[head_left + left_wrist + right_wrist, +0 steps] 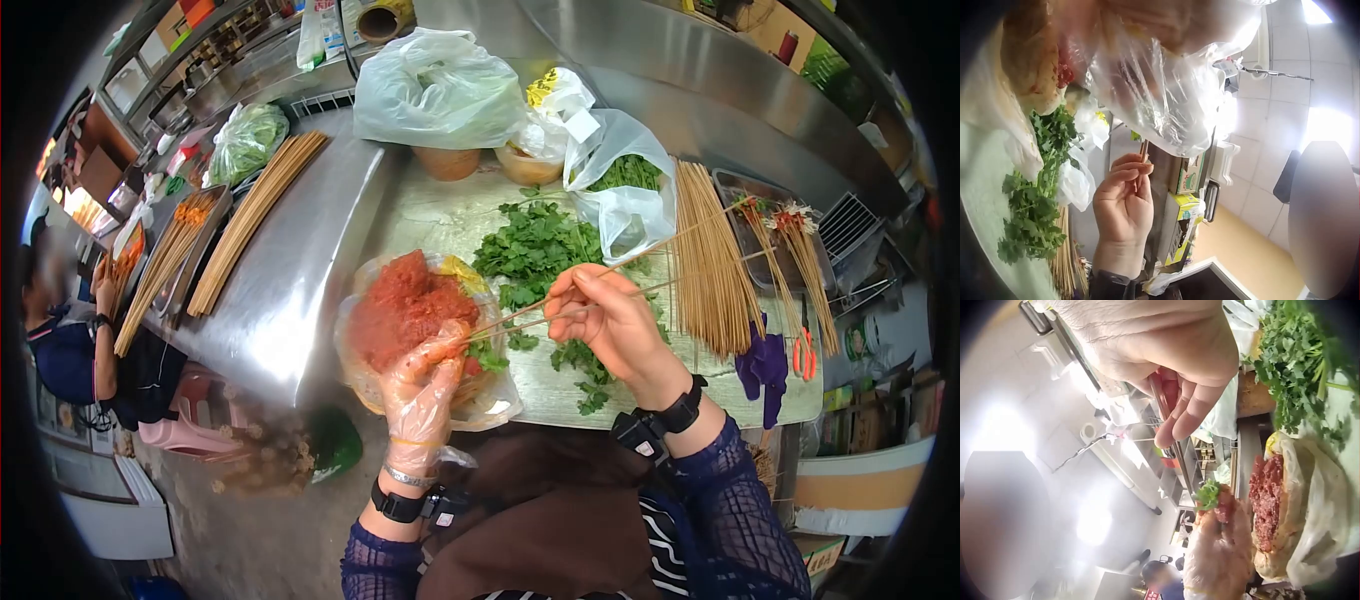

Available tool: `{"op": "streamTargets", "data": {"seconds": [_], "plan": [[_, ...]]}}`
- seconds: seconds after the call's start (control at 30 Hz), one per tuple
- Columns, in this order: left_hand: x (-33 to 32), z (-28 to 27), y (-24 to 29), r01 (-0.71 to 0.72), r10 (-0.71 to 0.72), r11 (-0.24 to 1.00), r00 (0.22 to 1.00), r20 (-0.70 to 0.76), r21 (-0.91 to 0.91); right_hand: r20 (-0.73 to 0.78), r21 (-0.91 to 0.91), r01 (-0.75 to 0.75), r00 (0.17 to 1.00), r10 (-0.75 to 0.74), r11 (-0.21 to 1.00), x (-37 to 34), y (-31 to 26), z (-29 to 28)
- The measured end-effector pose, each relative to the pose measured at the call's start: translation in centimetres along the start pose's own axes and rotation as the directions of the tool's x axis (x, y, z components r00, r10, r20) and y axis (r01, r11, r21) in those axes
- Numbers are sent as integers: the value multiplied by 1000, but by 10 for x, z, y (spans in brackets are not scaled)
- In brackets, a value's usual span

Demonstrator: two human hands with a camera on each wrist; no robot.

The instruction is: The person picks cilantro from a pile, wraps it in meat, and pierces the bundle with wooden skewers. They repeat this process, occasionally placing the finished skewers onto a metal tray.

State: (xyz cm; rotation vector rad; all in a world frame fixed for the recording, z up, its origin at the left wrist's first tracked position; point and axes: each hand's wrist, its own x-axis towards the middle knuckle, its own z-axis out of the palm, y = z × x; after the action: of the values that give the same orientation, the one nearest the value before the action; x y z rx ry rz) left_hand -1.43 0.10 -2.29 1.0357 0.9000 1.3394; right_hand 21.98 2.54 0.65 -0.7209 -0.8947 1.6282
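In the head view the left hand (420, 385), in a clear plastic glove, pinches red minced meat and a cilantro leaf (487, 357) at the ends of thin wooden skewers (520, 322). The bare right hand (615, 322) grips those skewers farther along, thumb against fingers. Behind the gloved hand, a mound of red minced meat (405, 305) lies in a plastic-lined container (350, 350). The right wrist view shows the leaf (1209, 494) at the gloved fingertips, with meat beside it. Loose cilantro (535, 245) lies beyond the hands.
Bundled skewers (715, 270) lie at the right, beside a purple glove (765, 372), orange-handled scissors (804, 352) and a tray of finished skewers (790, 220). Plastic bags (435, 90) stand at the back. More skewers (255, 220) lie at the left, where another person (75, 330) works.
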Motion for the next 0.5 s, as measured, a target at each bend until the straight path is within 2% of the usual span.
{"op": "streamTargets", "data": {"seconds": [0.23,0.33,0.43,0.5], "plan": [[0,-2,-1,-6,5,999,1000,21,43,-33,-64,-37,999,35,997,0,4,-2],[1,5,4,66,-66,997,998,-11,-51,-55,-102,-31,998,25,994,-1,2,0],[0,0,-1,100,-100,995,995,14,-20,-53,-136,-15,999,8,991,0,1,1],[1,-1,0,132,-134,983,991,-11,-129,-52,-155,-14,999,6,988,2,-1,2]]}}
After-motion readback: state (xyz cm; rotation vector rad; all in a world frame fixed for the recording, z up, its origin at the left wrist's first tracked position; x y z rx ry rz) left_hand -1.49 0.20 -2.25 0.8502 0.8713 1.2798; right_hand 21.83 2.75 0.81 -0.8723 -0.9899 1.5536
